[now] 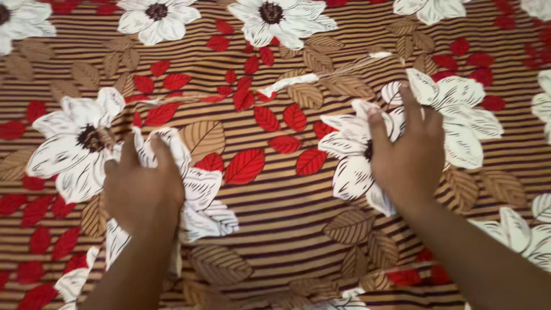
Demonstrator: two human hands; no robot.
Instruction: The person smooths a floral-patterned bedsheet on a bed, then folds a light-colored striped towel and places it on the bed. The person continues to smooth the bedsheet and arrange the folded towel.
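A striped brown-and-tan sheet [275, 195] printed with white flowers and red and tan leaves fills the whole head view. My left hand [142, 189] lies on it at the lower left, its fingers curled into a bunched fold of the cloth beside a white flower. My right hand [408, 155] presses down at the centre right, fingers pinching a raised fold of the sheet over another white flower. A ridge of gathered cloth [321, 77] runs between the two hands, slanting up to the right.
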